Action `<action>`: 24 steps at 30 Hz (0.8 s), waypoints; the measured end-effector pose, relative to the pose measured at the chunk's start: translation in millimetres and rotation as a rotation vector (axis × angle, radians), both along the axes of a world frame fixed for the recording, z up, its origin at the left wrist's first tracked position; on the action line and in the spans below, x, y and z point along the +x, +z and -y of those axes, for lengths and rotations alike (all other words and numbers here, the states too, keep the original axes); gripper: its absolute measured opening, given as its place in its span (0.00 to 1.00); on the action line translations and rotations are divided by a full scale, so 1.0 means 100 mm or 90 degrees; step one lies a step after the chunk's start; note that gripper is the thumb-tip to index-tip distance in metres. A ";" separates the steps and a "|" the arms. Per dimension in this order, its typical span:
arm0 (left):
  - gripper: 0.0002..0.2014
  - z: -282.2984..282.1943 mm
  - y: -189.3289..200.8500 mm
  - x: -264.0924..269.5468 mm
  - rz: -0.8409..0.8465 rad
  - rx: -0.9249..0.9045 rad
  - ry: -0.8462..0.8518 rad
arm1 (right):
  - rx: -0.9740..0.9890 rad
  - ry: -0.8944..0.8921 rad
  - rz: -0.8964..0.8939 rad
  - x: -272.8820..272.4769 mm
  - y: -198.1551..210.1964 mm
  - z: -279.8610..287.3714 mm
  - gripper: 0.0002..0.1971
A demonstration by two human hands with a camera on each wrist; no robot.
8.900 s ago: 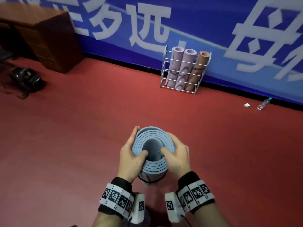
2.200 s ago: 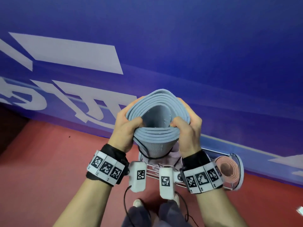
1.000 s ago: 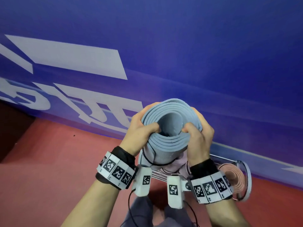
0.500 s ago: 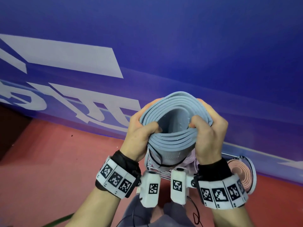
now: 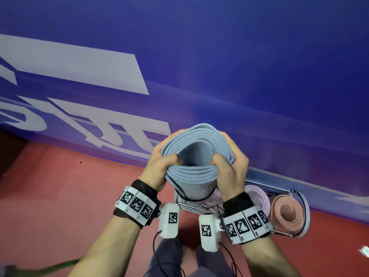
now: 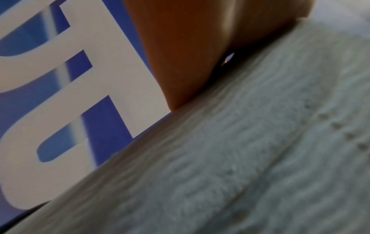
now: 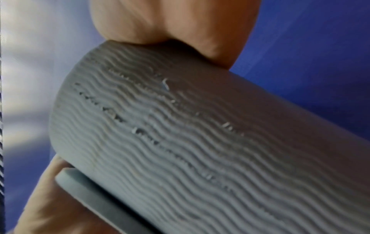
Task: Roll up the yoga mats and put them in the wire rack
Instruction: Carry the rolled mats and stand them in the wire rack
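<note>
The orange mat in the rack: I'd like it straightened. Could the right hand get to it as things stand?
Probably not yet. The right hand grips the rolled blue mat together with the left hand. The orange mat stands uncovered just beside that wrist, so it seems reachable once freed.

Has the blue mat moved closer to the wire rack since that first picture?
Yes. The blue mat, gripped by the left hand and right hand, is now directly over the wire rack, which earlier stood far off by the wall.

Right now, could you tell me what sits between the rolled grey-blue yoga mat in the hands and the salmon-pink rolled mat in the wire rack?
A pale pink rolled mat, shown in the head view.
</note>
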State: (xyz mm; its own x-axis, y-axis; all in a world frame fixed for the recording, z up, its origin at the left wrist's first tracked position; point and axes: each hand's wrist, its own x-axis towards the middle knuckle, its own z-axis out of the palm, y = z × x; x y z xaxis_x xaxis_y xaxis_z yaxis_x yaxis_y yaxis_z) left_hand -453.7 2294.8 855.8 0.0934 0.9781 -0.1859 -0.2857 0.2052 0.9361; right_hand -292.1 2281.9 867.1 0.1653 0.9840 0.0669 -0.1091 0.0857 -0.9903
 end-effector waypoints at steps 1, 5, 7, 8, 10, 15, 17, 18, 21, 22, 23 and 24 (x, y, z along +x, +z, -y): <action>0.39 -0.02 -0.03 -0.02 -0.005 -0.003 -0.006 | -0.006 -0.002 0.000 -0.02 -0.05 -0.01 0.22; 0.36 0.00 -0.14 -0.05 -0.025 -0.040 -0.006 | -0.065 -0.009 0.017 -0.05 -0.31 -0.01 0.25; 0.34 0.00 -0.18 -0.04 -0.055 -0.058 0.003 | -0.089 -0.004 0.034 -0.03 -0.40 -0.02 0.27; 0.33 -0.02 -0.18 -0.04 -0.076 -0.060 -0.001 | -0.098 -0.007 0.040 -0.01 -0.41 -0.03 0.28; 0.31 -0.07 -0.13 -0.03 -0.131 -0.061 -0.030 | -0.112 -0.011 0.055 0.04 -0.43 -0.06 0.28; 0.18 -0.13 0.00 0.06 -0.317 -0.073 -0.009 | -0.124 0.005 0.063 0.04 -0.44 -0.02 0.35; 0.17 -0.08 -0.04 0.13 -0.340 -0.071 0.087 | -0.103 0.002 0.071 -0.01 -0.42 0.01 0.31; 0.16 -0.05 -0.07 0.15 -0.352 -0.055 0.128 | -0.094 -0.004 0.078 -0.04 -0.41 0.02 0.29; 0.17 0.01 -0.09 0.09 -0.385 -0.021 0.159 | -0.091 -0.022 0.125 -0.15 -0.41 0.07 0.31; 0.18 0.03 -0.10 0.03 -0.394 -0.020 0.154 | -0.090 -0.024 0.140 -0.20 -0.41 0.10 0.31; 0.19 0.05 -0.12 -0.03 -0.399 -0.021 0.151 | -0.095 -0.027 0.144 -0.25 -0.41 0.14 0.30; 0.19 0.09 -0.13 -0.10 -0.397 -0.022 0.150 | -0.102 -0.027 0.141 -0.30 -0.40 0.17 0.29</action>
State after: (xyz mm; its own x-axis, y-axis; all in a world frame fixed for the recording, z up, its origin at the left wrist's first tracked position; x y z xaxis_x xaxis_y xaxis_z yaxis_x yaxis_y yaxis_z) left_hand -463.2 2286.1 843.0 -0.2567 0.9518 -0.1679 0.2664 0.2366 0.9344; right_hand -322.5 2264.9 826.9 0.2057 0.9773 -0.0506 0.1111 -0.0747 -0.9910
